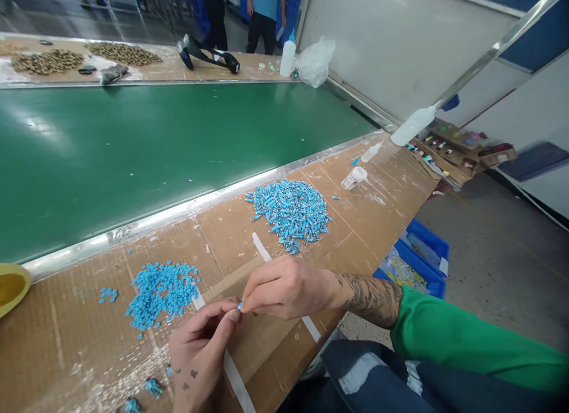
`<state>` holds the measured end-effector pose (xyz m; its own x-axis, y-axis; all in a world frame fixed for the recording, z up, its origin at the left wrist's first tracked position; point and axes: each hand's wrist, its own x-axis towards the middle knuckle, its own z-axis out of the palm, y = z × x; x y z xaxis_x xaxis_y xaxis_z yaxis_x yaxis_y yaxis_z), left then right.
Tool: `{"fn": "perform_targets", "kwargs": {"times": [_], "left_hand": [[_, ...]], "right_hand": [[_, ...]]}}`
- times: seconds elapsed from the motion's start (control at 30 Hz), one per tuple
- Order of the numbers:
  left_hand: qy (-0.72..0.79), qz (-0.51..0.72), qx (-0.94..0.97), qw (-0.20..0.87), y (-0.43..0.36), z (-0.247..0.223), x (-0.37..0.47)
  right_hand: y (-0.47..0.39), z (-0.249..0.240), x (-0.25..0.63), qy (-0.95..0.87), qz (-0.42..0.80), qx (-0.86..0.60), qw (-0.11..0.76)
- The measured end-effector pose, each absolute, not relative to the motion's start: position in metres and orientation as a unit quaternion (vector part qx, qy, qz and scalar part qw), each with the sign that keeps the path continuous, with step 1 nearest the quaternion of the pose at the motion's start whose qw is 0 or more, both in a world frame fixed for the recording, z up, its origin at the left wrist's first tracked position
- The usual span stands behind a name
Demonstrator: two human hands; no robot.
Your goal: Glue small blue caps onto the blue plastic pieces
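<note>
My left hand [202, 345] and my right hand [287, 288] meet over the cardboard, both closed in a pinch. Between their fingertips shows a small blue piece [240, 306], mostly covered, so its exact kind cannot be made out. To the left of my fingers lies a loose heap of small blue rings [162, 291]. Beyond my right hand is a larger heap of slim blue pieces with whitish or silvery ends [291, 211]. Near my left wrist sit a few blue clustered pieces [153, 387] at the lower edge.
A green conveyor belt [178, 134] runs behind the cardboard-covered table [355, 241]. A white tub [354, 178] and squeeze bottles [413, 125] stand at right; a yellow bowl [13, 288] is at left. Blue bins [420, 259] rest below. People [264, 16] stand across the belt.
</note>
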<state>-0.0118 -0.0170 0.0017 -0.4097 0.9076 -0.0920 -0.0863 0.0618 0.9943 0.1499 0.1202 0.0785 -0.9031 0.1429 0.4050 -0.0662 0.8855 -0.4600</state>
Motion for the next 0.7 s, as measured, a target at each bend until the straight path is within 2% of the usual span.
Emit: {"fn": "perform_targets", "kwargs": {"times": [0.2, 0.43, 0.57, 0.7], "left_hand": [[0.62, 0.563, 0.384, 0.389, -0.022, 0.005, -0.018], [0.612, 0.61, 0.322, 0.387, -0.032, 0.017, -0.025], [0.631, 0.687, 0.215, 0.289, -0.055, 0.032, -0.042], [0.66, 0.713, 0.186, 0.148, -0.077, 0.045, -0.063]], "right_hand": [[0.118, 0.074, 0.152, -0.949, 0.24, -0.028, 0.204], [0.113, 0.075, 0.149, -0.924, 0.28, -0.018, 0.26], [0.094, 0.075, 0.14, -0.904, 0.324, -0.032, 0.278], [0.061, 0.052, 0.117, -0.913, 0.329, -0.059, 0.233]]}}
